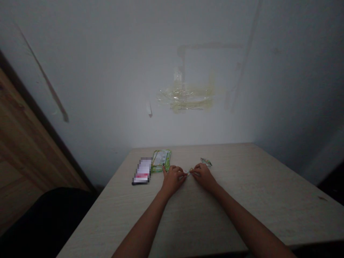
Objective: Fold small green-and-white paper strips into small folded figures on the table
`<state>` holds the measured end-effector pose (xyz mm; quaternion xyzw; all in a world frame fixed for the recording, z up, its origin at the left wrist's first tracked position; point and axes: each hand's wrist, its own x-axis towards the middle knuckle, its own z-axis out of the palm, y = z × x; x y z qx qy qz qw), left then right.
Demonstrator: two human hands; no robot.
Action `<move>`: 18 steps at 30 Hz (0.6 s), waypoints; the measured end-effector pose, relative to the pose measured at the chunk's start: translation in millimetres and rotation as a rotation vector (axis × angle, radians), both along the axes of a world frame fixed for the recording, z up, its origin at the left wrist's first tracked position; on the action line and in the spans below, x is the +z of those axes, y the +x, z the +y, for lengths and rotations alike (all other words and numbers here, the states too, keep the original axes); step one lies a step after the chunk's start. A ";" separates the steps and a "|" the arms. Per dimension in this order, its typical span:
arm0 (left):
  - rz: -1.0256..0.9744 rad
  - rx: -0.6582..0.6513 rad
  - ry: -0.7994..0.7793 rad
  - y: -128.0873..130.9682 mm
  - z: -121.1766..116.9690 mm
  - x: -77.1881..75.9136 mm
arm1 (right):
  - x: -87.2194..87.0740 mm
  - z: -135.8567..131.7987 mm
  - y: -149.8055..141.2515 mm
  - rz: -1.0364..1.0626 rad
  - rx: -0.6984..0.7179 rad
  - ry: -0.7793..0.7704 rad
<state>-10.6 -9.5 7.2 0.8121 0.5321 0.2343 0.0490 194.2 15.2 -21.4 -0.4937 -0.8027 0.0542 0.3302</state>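
just left of the green stack (pixel 161 161), lying flat: a phone (pixel 143 171) with its screen pixelated. at the stack's lower right, left hand (pixel 172 179), one finger stretched to its edge, others pinched on a small pale piece (pixel 188 172). farther right of the stack, right hand (pixel 205 177), fingertips clamped on the same piece; just beyond, a small green packet (pixel 206 162) on the table (pixel 242 200).

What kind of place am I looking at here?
Probably a plain room in a home or small workspace: a pale wood-look table pushed against a bare wall with old tape on it, and what looks like a wooden door or panel at the left.
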 end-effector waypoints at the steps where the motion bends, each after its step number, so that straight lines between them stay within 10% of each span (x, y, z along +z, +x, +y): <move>1: -0.007 -0.001 -0.003 -0.6 0.2 -0.9 | 0.3 0.0 0.1 -0.005 -0.004 -0.008; 18: -0.020 -0.009 -0.069 -1.9 -0.4 2.1 | 2.5 -2.5 -0.4 -0.074 -0.020 -0.049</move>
